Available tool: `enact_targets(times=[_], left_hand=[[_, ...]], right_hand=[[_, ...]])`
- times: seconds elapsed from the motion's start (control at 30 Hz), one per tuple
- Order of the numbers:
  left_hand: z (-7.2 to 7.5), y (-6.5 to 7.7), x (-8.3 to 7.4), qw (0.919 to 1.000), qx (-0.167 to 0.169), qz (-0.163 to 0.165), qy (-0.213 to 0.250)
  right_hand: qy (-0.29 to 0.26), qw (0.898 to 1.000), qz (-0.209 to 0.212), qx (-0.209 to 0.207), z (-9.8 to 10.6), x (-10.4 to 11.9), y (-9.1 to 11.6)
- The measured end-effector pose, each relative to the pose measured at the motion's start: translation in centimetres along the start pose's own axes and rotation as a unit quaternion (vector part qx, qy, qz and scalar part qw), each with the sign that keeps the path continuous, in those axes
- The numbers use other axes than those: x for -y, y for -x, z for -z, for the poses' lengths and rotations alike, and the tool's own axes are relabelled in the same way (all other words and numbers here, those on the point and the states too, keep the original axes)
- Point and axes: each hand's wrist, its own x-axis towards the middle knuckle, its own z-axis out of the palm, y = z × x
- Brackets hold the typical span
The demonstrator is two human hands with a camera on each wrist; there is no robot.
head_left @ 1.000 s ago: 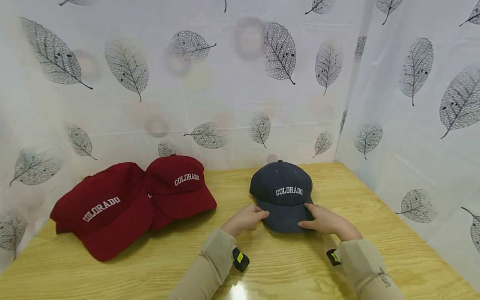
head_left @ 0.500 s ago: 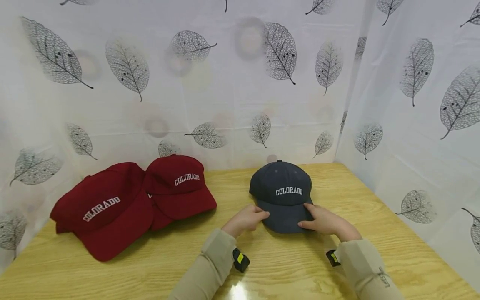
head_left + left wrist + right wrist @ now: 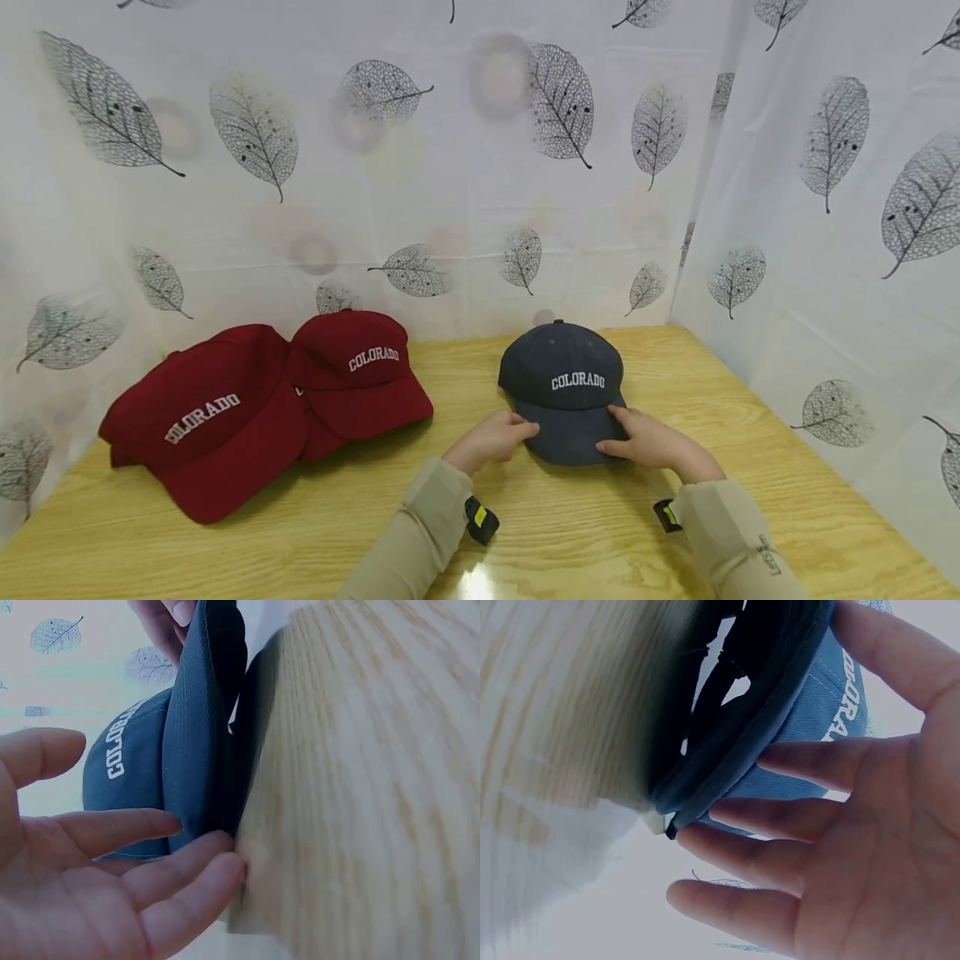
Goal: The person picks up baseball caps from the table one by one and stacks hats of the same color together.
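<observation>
A dark navy baseball cap [image 3: 566, 367] with white COLORADO lettering sits upright on the table, brim toward me. At the brim's left edge is my left hand [image 3: 491, 439], its fingertips touching the fabric. In the left wrist view the fingers of that hand [image 3: 112, 870] are extended and the thumb stands apart. My right hand [image 3: 656, 446] touches the brim's right side, thumb near the front edge and index finger higher up. Straight fingertips lie along the cap's side in the right wrist view, the palm [image 3: 885, 817] turned toward it.
A large red cap [image 3: 217, 408] and another red cap [image 3: 352, 367], both lettered COLORADO, stand at the left. Between them shows part of a third red brim [image 3: 318, 437]. A leaf-patterned white curtain [image 3: 465, 167] rises behind the wooden table [image 3: 300, 542] and along its right side.
</observation>
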Motion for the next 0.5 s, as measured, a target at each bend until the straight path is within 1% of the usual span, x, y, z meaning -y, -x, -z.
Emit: enact_targets(times=[0.1, 0.2, 0.27, 0.37, 0.47, 0.5], left_hand=[[0.2, 0.3, -0.1, 0.9992, -0.013, -0.01, -0.036], [0.3, 0.6, -0.4, 0.9953, -0.032, -0.025, -0.088], [0.3, 0.7, -0.7, 0.9913, -0.043, -0.036, -0.119], [0.5, 1.0, -1.3, 0.9846, -0.051, -0.054, -0.158], [1.0, 1.6, -1.8, 0.9768, -0.055, -0.082, -0.19], [1.3, 1.9, -1.9, 0.973, -0.06, -0.094, -0.202]], right_hand=[[0.016, 1.0, 0.003, -0.014, 0.0, 0.5, -0.1], [0.031, 0.999, 0.01, -0.031, 0.1, 1.3, -0.1], [0.041, 0.998, 0.018, -0.042, 0.2, 1.8, -0.1], [0.054, 0.997, 0.029, -0.051, 0.3, 2.6, 0.0], [0.063, 0.996, 0.042, -0.057, 0.3, 3.1, 0.2], [0.065, 0.995, 0.046, -0.057, 0.3, 3.2, 0.2]])
